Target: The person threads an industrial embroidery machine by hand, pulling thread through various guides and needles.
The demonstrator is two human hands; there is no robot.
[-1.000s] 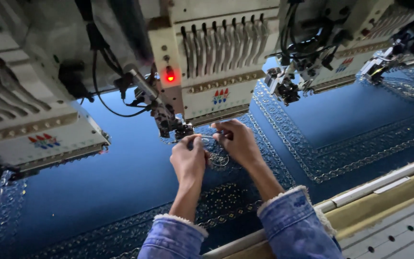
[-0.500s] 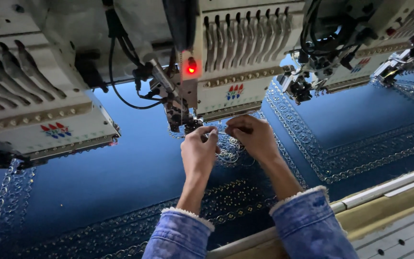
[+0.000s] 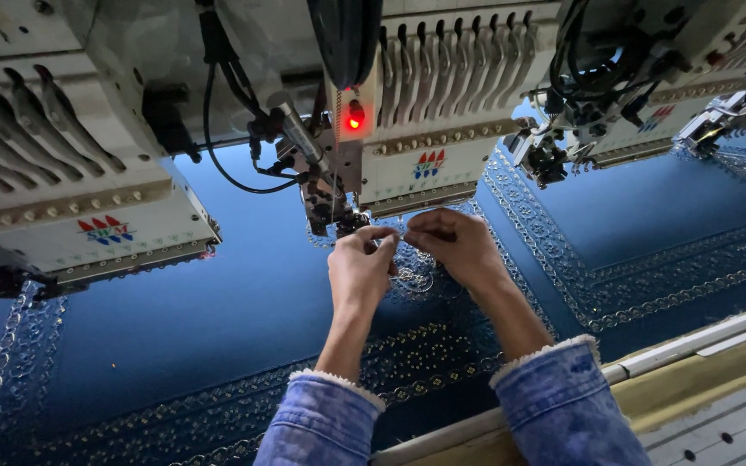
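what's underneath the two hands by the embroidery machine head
Stretched dark blue fabric with pale beaded embroidery lies under the left hand and right hand. The hands cover the stitching directly beneath; any thread pinched between fingertips is indiscernible.

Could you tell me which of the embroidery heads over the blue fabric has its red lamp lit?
The middle embroidery head, directly above both hands, shows the glowing red lamp; the heads either side show none.
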